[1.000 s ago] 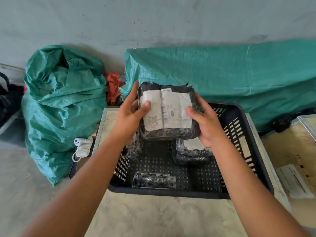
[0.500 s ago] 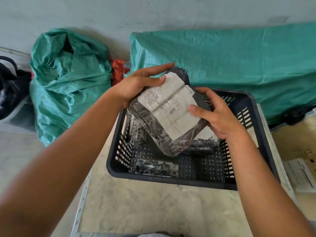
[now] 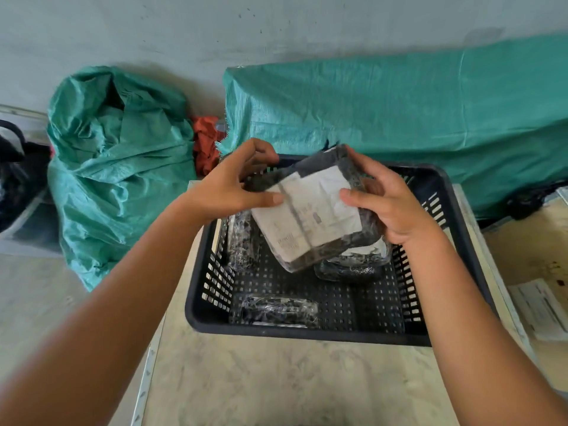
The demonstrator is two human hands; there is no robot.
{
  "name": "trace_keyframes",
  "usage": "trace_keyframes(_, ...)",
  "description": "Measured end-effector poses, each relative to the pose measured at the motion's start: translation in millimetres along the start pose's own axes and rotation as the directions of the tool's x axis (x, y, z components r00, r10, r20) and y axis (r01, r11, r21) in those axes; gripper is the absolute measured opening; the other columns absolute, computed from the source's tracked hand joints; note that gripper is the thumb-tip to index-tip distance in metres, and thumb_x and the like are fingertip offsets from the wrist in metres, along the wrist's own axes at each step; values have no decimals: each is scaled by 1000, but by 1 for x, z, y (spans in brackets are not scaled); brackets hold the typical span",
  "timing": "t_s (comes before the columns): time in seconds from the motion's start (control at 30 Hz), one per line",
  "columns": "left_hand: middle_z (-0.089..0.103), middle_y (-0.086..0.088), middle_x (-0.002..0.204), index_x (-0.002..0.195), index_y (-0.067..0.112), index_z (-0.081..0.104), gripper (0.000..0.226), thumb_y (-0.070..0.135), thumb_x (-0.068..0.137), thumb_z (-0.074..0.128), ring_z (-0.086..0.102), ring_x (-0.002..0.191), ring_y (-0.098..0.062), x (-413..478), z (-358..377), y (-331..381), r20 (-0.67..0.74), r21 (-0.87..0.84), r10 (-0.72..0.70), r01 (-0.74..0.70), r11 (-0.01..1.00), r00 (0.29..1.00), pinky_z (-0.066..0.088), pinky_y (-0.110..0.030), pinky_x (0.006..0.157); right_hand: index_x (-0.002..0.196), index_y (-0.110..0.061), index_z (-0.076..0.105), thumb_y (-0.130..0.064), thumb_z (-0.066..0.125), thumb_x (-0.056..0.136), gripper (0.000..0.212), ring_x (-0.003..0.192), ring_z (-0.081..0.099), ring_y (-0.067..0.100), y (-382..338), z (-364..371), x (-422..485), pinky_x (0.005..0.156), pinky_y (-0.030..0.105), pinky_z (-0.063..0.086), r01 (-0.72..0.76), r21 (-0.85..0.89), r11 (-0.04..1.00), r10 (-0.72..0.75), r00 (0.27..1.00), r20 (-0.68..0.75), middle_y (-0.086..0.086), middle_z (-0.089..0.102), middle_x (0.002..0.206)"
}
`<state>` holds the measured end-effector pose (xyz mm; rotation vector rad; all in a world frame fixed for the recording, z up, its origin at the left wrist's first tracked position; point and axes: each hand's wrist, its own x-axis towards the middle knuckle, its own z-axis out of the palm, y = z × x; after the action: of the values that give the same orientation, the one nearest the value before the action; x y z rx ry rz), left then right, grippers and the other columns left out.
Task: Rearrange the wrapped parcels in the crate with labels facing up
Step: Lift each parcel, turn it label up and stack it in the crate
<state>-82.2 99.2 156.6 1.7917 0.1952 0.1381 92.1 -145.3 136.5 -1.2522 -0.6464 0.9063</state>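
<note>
A black perforated plastic crate (image 3: 307, 332) stands on a pale marble table. Above it I hold a large black parcel (image 3: 310, 216) wrapped in clear film, its white label facing me and tilted. My left hand (image 3: 233, 189) grips its left edge and my right hand (image 3: 384, 201) grips its right side. Inside the crate lie three more wrapped parcels: one upright along the left wall (image 3: 242, 244), one at the front (image 3: 278, 309), and one with a white label (image 3: 353, 262) partly hidden under the held parcel.
The marble table (image 3: 276, 379) has a metal edge on the left. A stuffed green sack (image 3: 116, 167) sits on the floor at left, an orange cloth (image 3: 206, 142) beside it. A long green woven cover (image 3: 399, 118) lies behind the crate. Papers (image 3: 544, 309) rest on a surface at right.
I have turned the held parcel in both hands; its label has rotated and the parcel has sunk lower toward the crate. The camera view shifted slightly.
</note>
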Motion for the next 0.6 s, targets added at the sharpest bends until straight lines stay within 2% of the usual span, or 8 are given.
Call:
trace_keyframes(0.03, 62, -4, 134, 111, 23, 56, 52, 27, 72, 89, 60, 128, -18, 0, 2, 5, 59, 47, 13, -15, 999, 998, 52, -42, 104, 142, -35, 64, -28, 97, 70, 79, 123, 68, 28, -1, -2, 3, 95, 41, 58, -2, -30, 1000, 3, 999, 46, 8, 71, 135)
trace_keyframes(0.1, 64, -3, 127, 101, 21, 56, 45, 20, 72, 90, 64, 122, -20, -1, 8, 11, 187, 51, 8, -18, 999, 982, 57, -42, 95, 141, -32, 66, -27, 96, 70, 77, 123, 68, 25, -2, -4, 10, 97, 40, 57, 2, -74, 997, 7, 993, 116, 8, 71, 135)
trace_keyframes(0.2, 68, -4, 115, 104, 19, 54, 43, 6, 78, 86, 69, 107, -26, -3, 11, 6, 244, -120, 8, 22, 993, 970, 60, -56, 83, 132, -32, 73, -24, 97, 69, 68, 117, 71, 20, -6, -4, 20, 95, 37, 58, 11, -104, 994, 3, 991, 135, 6, 75, 128)
trace_keyframes(0.27, 69, -14, 123, 117, 26, 60, 48, 5, 80, 82, 69, 108, -32, -6, 14, 0, 198, -292, -27, 85, 952, 980, 62, -48, 79, 123, -31, 78, -24, 97, 69, 57, 111, 74, 16, -8, -2, 26, 91, 32, 59, 58, -139, 989, -52, 998, 44, 2, 78, 121)
trace_keyframes(0.33, 66, -11, 134, 136, 34, 61, 63, 2, 84, 79, 64, 121, -33, -10, 22, -11, 128, -437, -49, 101, 894, 990, 60, -43, 87, 118, -28, 79, -29, 95, 72, 49, 109, 74, 11, -7, 0, 29, 92, 26, 58, 132, -193, 972, -154, 983, -104, -4, 79, 119)
trace_keyframes(0.4, 65, -4, 139, 138, 32, 63, 61, 4, 86, 74, 63, 125, -27, -15, 32, -21, 26, -563, -87, 86, 822, 996, 58, -39, 92, 120, -36, 77, -42, 93, 72, 51, 112, 73, 9, -3, 0, 25, 94, 26, 58, 154, -247, 957, -199, 966, -166, -7, 76, 125)
trace_keyframes(0.53, 69, -2, 133, 133, 29, 68, 45, 4, 95, 65, 67, 120, -24, -16, 46, -40, -171, -679, -220, 47, 733, 960, 60, -37, 89, 137, -57, 60, -54, 95, 64, 81, 134, 61, 17, 16, 1, 7, 102, 51, 57, -54, -349, 936, 40, 998, -45, -15, 52, 154)
trace_keyframes(0.6, 70, -3, 131, 137, 28, 63, 47, 3, 97, 63, 68, 117, -23, -12, 47, -47, -199, -701, -273, 58, 711, 941, 60, -35, 86, 141, -62, 52, -52, 98, 59, 95, 132, 63, 20, 28, 9, 5, 94, 51, 61, -157, -324, 933, 171, 985, 15, -11, 44, 160)
